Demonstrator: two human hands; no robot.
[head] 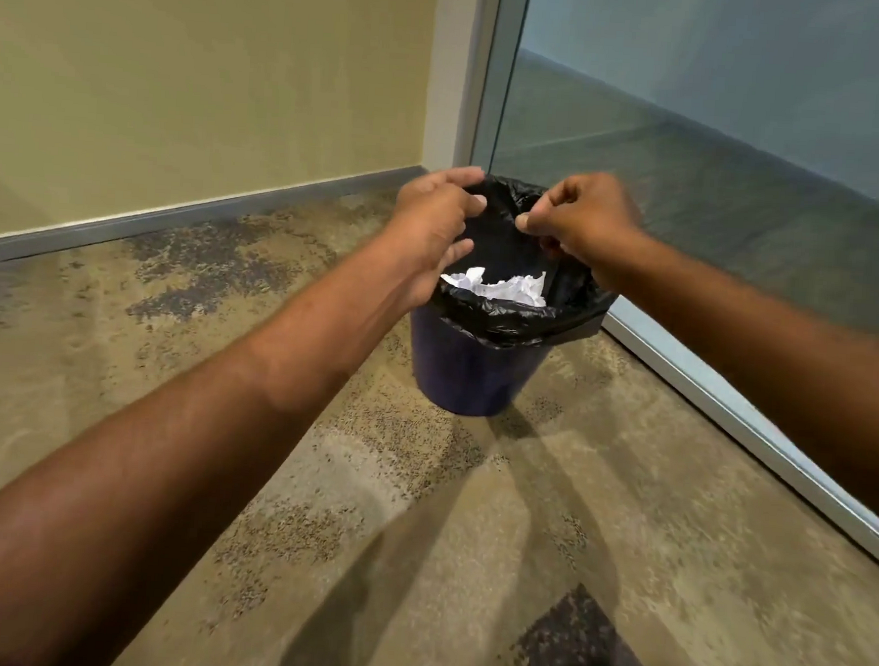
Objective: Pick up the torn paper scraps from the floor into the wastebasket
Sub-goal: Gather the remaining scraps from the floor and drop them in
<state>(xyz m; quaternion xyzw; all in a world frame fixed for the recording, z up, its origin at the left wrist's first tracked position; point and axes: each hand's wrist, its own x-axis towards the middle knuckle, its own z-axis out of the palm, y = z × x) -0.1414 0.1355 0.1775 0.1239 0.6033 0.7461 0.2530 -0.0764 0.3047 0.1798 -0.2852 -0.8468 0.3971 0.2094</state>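
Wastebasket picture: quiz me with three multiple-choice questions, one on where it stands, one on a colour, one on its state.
1. Where does the wastebasket stand?
A) On a table
B) In the corner between wall and glass panel
C) On a shelf

2. What colour is its liner?
A) White
B) Red
C) Black

3. How is it?
A) Upright, paper inside
B) Tipped over
C) Upright, empty

Answers:
1 B: wall and glass meet behind it.
2 C: it drapes black over the edge.
3 A: it stands with white paper inside.
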